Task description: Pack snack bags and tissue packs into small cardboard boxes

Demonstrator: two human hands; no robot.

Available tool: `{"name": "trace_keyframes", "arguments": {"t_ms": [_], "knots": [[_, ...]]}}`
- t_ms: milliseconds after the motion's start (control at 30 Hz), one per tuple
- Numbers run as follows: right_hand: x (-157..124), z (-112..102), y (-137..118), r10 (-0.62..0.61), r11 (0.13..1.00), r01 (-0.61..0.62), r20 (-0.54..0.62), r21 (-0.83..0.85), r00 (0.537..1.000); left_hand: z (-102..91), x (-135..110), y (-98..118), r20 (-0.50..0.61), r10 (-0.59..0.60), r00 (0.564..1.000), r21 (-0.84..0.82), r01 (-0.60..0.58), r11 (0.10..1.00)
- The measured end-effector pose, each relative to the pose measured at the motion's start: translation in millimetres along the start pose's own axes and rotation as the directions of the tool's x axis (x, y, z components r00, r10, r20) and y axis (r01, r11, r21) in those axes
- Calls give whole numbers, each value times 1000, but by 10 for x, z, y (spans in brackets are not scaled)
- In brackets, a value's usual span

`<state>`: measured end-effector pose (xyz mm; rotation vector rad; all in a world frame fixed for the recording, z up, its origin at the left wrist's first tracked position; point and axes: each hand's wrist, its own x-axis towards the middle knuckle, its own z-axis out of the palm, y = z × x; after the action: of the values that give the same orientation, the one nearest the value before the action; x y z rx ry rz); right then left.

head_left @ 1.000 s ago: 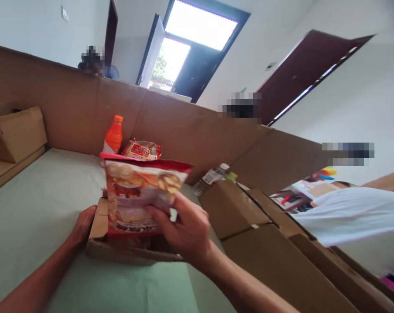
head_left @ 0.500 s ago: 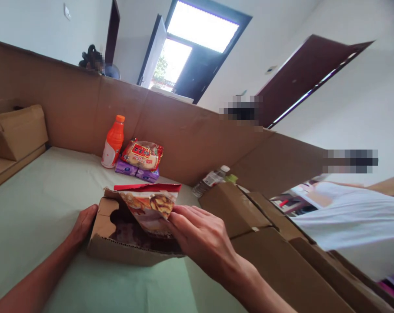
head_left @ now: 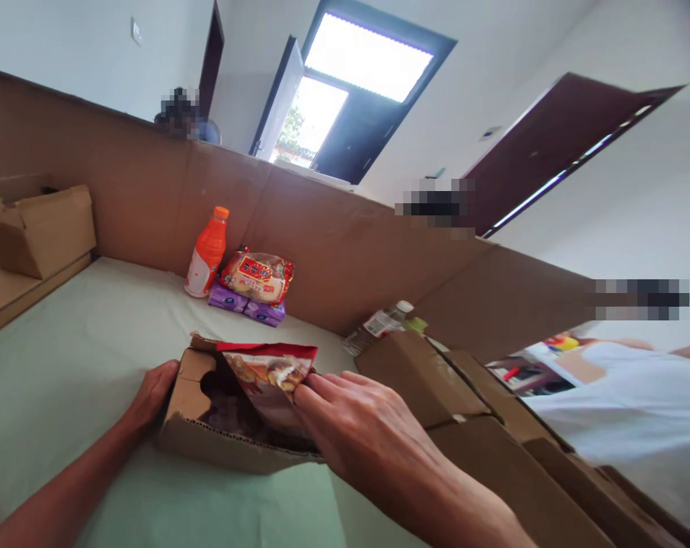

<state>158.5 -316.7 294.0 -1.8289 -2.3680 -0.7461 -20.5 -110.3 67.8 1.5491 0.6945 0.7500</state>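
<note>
In front of me an open cardboard box (head_left: 236, 449) stands on a pale green cloth. My left hand (head_left: 158, 392) rests against the box's left side, its fingers mostly hidden behind the wall. My right hand (head_left: 350, 415) pinches the right edge of a snack bag (head_left: 265, 377) with a red top and pictures of food. The bag leans at a slant, its lower part down inside the box. Something dark and shiny lies deeper in the box; I cannot make out what it is.
Beyond the box stand an orange drink bottle (head_left: 206, 255) and a red-and-clear snack packet (head_left: 259, 278) on purple tissue packs (head_left: 247, 306). A clear bottle (head_left: 379, 327) leans by cardboard boxes (head_left: 436, 380) at right. A tall cardboard wall (head_left: 322, 251) closes the back. People are beyond it.
The snack bag sits slightly lower in the box, with my right hand still pinching it. My left hand stays at the box's side. The whole view has shifted a little.
</note>
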Motion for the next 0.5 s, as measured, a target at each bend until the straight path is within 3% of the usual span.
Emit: {"name": "trace_keyframes", "arguments": {"t_ms": [233, 367, 500], "knots": [[18, -31, -31, 2, 1000, -3, 58, 17, 998, -1, 18, -68, 7, 19, 1000, -19, -19, 1000], [137, -30, -46, 8, 1000, -10, 227, 10, 974, 7, 6, -45, 13, 20, 1000, -12, -20, 1000], [299, -59, -51, -16, 999, -1, 428, 39, 904, 18, -10, 20, 3, 15, 1000, 20, -15, 1000]]}}
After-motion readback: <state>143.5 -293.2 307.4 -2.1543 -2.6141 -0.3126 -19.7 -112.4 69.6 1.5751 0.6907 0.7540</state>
